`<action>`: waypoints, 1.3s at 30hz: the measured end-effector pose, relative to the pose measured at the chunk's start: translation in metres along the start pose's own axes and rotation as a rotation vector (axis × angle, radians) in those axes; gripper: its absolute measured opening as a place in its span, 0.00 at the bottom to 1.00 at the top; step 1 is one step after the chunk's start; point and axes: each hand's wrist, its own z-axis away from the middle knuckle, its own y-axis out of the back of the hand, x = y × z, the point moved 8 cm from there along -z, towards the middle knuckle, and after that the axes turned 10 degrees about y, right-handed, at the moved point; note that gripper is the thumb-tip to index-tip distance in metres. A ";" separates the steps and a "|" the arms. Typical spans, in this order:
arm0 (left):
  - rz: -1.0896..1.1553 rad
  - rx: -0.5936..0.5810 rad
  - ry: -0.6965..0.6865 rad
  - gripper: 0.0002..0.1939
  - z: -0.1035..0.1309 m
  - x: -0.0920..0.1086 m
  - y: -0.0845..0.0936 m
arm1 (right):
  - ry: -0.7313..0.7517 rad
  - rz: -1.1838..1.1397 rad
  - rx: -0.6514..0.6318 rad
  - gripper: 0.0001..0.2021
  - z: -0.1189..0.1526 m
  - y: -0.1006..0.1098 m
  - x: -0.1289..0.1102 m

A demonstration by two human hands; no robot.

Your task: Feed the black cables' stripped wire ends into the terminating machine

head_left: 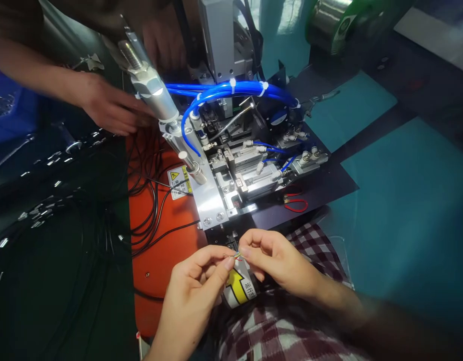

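Thin coloured wires [237, 255], with blue, green, yellow and red showing, stretch across the small gap between my two hands. My left hand [197, 286] pinches one side of them between thumb and forefinger. From the other side, my right hand [274, 258] grips them in a pinch, its remaining fingers curled. Both hands are just in front of a metal machine [250, 175] with pneumatic cylinders and blue air hoses. Below them lies a white label with a yellow arrow [236, 288]. How far the wires run inside my fingers is hidden.
A co-worker's hand [111, 108] reaches behind the upright cylinder [156, 95]. Black cables [154, 220] loop over the orange surface [152, 311] at left. A red-handled tool [296, 204] lies right of the machine. A solder-like wire spool [329, 25] stands at the back right.
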 end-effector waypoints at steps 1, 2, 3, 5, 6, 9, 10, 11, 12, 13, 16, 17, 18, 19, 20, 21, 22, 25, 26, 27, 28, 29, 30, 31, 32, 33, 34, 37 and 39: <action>0.040 -0.024 0.034 0.16 0.000 -0.003 -0.001 | 0.014 -0.009 -0.002 0.14 0.000 0.000 -0.001; 0.064 -0.037 0.053 0.17 0.000 -0.004 -0.001 | 0.032 -0.004 0.008 0.15 0.000 0.002 -0.003; 0.076 -0.042 0.058 0.17 0.000 -0.004 -0.001 | 0.050 0.016 0.022 0.15 0.000 0.003 -0.005; 0.078 -0.038 0.043 0.17 0.001 -0.002 -0.002 | 0.073 0.091 0.044 0.14 0.002 0.004 -0.007; 0.078 -0.036 0.032 0.16 0.001 -0.001 -0.002 | 0.078 0.135 0.056 0.13 0.003 0.004 -0.008; 0.079 -0.038 0.004 0.15 0.002 0.002 -0.004 | 0.095 0.238 0.114 0.09 0.006 0.005 -0.009; 0.078 -0.041 -0.011 0.15 0.003 0.002 -0.005 | 0.100 0.253 0.127 0.09 0.007 0.005 -0.009; 0.075 -0.046 -0.029 0.14 0.004 0.002 -0.006 | 0.101 0.256 0.130 0.09 0.007 0.004 -0.009; 0.071 -0.049 -0.053 0.13 0.005 0.002 -0.007 | 0.095 0.245 0.126 0.09 0.008 0.003 -0.007; 0.064 -0.049 -0.083 0.12 0.006 0.002 -0.007 | 0.082 0.216 0.115 0.10 0.008 0.002 -0.005; 0.017 -0.001 -0.205 0.09 0.011 0.006 -0.007 | 0.003 0.047 0.060 0.14 0.008 -0.004 0.003; 0.001 0.016 -0.241 0.08 0.013 0.008 -0.007 | -0.020 -0.011 0.042 0.14 0.008 -0.006 0.005; -0.008 0.022 -0.264 0.07 0.014 0.009 -0.008 | -0.038 -0.052 0.027 0.15 0.008 -0.008 0.007; -0.008 0.013 -0.269 0.06 0.014 0.010 -0.009 | -0.050 -0.071 0.022 0.15 0.008 -0.009 0.008; 0.004 -0.003 -0.260 0.05 0.014 0.010 -0.011 | -0.055 -0.070 0.027 0.15 0.009 -0.009 0.009; 0.024 -0.018 -0.241 0.06 0.013 0.010 -0.012 | -0.051 -0.051 0.038 0.15 0.010 -0.008 0.009; 0.052 -0.020 -0.214 0.06 0.011 0.009 -0.011 | -0.039 -0.016 0.054 0.14 0.011 -0.007 0.008; 0.150 0.026 -0.110 0.10 0.006 0.002 -0.004 | 0.069 0.196 0.105 0.11 0.016 -0.002 -0.001; 0.177 0.029 -0.067 0.11 0.004 -0.001 -0.002 | 0.122 0.289 0.113 0.09 0.018 -0.002 -0.007; 0.197 0.021 -0.026 0.12 0.003 -0.004 -0.002 | 0.174 0.383 0.113 0.08 0.020 -0.001 -0.014; 0.208 0.005 0.006 0.13 0.002 -0.005 -0.002 | 0.218 0.466 0.104 0.08 0.021 -0.002 -0.020; 0.209 -0.018 0.030 0.13 0.002 -0.006 -0.003 | 0.249 0.533 0.086 0.07 0.023 -0.003 -0.025; 0.201 -0.041 0.045 0.13 0.002 -0.006 -0.004 | 0.266 0.583 0.069 0.06 0.024 -0.003 -0.029; 0.186 -0.065 0.056 0.14 0.002 -0.006 -0.005 | 0.272 0.617 0.050 0.06 0.024 -0.003 -0.033; 0.169 -0.085 0.059 0.14 0.002 -0.005 -0.006 | 0.268 0.637 0.033 0.06 0.024 -0.003 -0.035; 0.151 -0.106 0.062 0.14 0.003 -0.004 -0.007 | 0.255 0.643 0.020 0.07 0.024 -0.003 -0.036; 0.137 -0.124 0.065 0.14 0.003 -0.004 -0.008 | 0.232 0.630 0.007 0.07 0.023 -0.003 -0.035; 0.138 -0.173 0.096 0.14 0.002 -0.007 -0.010 | 0.107 0.480 -0.031 0.08 0.020 -0.003 -0.022; 0.160 -0.195 0.119 0.15 0.001 -0.010 -0.012 | 0.035 0.366 -0.033 0.08 0.018 -0.004 -0.012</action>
